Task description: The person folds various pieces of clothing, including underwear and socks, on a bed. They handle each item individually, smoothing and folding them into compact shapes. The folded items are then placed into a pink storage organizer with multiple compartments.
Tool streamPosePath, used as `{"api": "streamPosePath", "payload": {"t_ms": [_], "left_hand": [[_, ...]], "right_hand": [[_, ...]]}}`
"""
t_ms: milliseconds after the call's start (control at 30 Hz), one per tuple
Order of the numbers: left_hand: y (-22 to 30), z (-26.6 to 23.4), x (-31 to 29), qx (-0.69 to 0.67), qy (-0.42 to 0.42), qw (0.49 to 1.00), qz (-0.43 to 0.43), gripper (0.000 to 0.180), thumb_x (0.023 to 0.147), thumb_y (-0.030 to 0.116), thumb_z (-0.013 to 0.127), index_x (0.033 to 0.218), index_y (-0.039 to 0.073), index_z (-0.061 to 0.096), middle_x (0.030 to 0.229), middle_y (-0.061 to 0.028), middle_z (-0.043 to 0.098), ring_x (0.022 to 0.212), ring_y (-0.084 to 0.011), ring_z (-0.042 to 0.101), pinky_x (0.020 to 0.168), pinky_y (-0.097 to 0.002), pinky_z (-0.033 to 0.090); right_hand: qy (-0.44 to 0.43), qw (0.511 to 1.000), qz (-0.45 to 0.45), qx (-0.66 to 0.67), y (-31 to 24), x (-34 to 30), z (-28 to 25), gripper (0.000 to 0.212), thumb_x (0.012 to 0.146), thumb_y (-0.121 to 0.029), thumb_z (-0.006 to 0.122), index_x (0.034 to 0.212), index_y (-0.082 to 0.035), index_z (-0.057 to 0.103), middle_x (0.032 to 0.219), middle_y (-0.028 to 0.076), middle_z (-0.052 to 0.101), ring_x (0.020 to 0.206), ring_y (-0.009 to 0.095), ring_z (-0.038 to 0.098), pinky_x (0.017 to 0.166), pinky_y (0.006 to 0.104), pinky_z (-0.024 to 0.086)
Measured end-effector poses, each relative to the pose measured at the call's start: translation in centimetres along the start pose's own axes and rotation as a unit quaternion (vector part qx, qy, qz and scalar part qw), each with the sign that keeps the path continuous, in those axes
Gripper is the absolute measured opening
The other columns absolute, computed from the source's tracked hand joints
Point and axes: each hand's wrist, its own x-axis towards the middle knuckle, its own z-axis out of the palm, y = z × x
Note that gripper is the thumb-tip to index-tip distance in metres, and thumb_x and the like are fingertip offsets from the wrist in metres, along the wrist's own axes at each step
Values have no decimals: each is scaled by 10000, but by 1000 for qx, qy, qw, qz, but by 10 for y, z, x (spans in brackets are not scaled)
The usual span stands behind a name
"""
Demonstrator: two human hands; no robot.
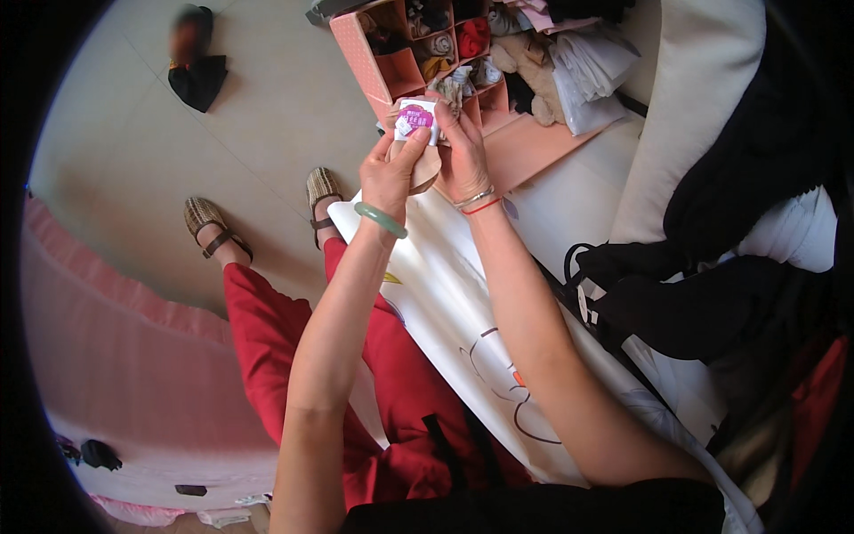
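Observation:
Both hands meet over the floor, in front of a pink organizer box [398, 73]. Between them is a folded pair of thin beige socks [422, 169] with a white and purple paper label [415, 121] facing up. My left hand [389, 169], with a green bangle at the wrist, is closed on the socks, its thumb pressed on the label. Closed along the right side of the same bundle is my right hand [463, 158], with a silver bracelet and a red string. Some of its fingers are hidden behind the bundle.
Rolled clothes [473, 37] fill the box's compartments. Beside it lie a tan plush toy [532, 76] and clear plastic bags [592, 67]. White patterned cloth [454, 303] lies under my right arm, black clothing [685, 303] at right. A pink-covered bed [133, 356] is at left. Another person [197, 76] is at far left.

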Motion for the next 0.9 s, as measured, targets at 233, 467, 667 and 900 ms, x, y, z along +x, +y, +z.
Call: {"api": "streamPosePath", "payload": {"t_ms": [233, 467, 667, 900], "left_hand": [[-23, -14, 21, 427, 54, 866, 254, 337, 825, 272, 730, 1076, 50, 697, 988, -104, 543, 1010, -273, 514, 907, -372, 414], [-14, -9, 7, 248, -31, 958, 141, 333, 834, 80, 707, 1123, -4, 565, 1136, -146, 574, 1060, -261, 576, 819, -342, 517], [-40, 3, 20, 127, -6, 990, 57, 294, 779, 21, 744, 1030, 8, 591, 880, -56, 645, 776, -116, 610, 633, -240, 513], [-84, 20, 43, 182, -9, 981, 63, 364, 753, 92, 742, 1060, -29, 589, 943, -110, 664, 841, -183, 631, 771, -291, 501]], "right_hand": [[-43, 993, 35, 105, 22, -14, -17, 375, 920, -125, 580, 1275, -45, 491, 1168, 37, 567, 1078, 140, 543, 958, 283, 421], [8, 998, 9, -54, 12, -14, -24, 337, 910, -157, 576, 1209, -6, 542, 1113, 58, 597, 1037, 144, 562, 914, 285, 440], [273, 929, -100, -227, 8, 29, -48, 320, 947, -253, 537, 1072, 23, 638, 999, 125, 672, 917, 196, 634, 810, 309, 498], [423, 801, -112, -409, 20, 95, -134, 218, 884, -108, 555, 1003, -20, 716, 995, 153, 705, 903, 240, 671, 815, 320, 517]]}}
